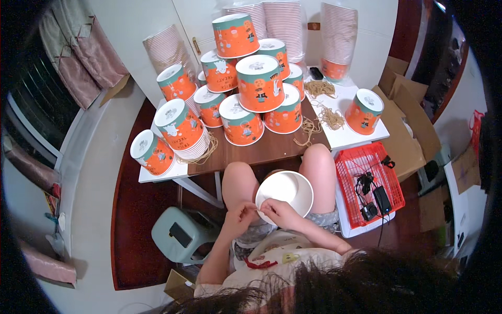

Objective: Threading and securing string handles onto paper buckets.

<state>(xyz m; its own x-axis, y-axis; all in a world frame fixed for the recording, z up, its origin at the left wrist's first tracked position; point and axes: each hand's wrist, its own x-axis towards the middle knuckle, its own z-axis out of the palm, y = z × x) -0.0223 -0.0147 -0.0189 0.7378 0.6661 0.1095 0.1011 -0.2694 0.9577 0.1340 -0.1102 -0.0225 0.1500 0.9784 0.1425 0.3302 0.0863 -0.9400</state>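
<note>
A white paper bowl (286, 189) rests in my lap, mouth turned up toward me. My left hand (241, 216) and my right hand (280, 211) meet at its near rim, fingers pinched together on something thin that I cannot make out, perhaps a rubber band. On the brown table (261, 152) ahead stands a pile of upturned orange and teal paper tubs (260, 83). Loose rubber bands (329, 116) lie on the table's right side.
Wrapped stacks of striped cups (285, 21) stand at the back. A single orange tub (364, 111) sits on the white board at right. A red basket (368, 183) with black gadgets, cardboard boxes (405, 120) and a green stool (180, 233) surround my knees.
</note>
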